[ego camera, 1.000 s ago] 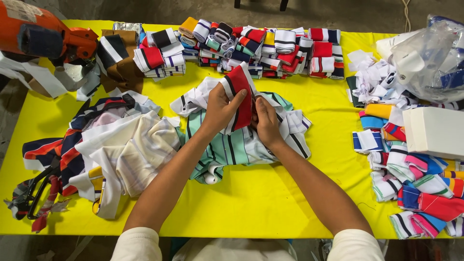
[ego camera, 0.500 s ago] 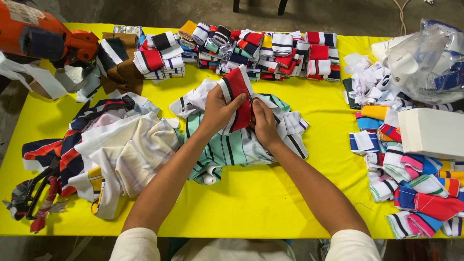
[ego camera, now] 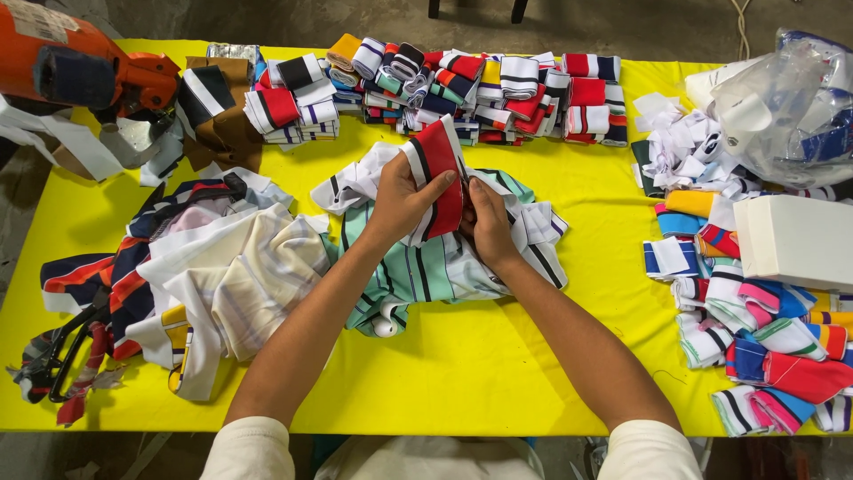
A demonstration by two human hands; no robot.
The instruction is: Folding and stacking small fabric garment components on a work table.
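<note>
My left hand [ego camera: 404, 200] and my right hand [ego camera: 487, 222] both grip a folded red knit collar piece [ego camera: 437, 169] with white and black stripes, held upright above the middle of the yellow table [ego camera: 498, 364]. Under the hands lies a mint-green striped shirt pile [ego camera: 426, 271] with white striped pieces on top. My fingers pinch the red piece from either side.
A row of folded striped collar pieces [ego camera: 462, 84] lines the far edge. More coloured pieces [ego camera: 764, 338] and a white box [ego camera: 795, 240] sit at the right, with a plastic bag [ego camera: 791, 107] behind. A garment heap [ego camera: 191, 276] lies left, black scissors [ego camera: 62, 356] near it, an orange machine [ego camera: 71, 67] far left.
Both hands stay on the red piece and shift it only slightly; the view has moved a little.
</note>
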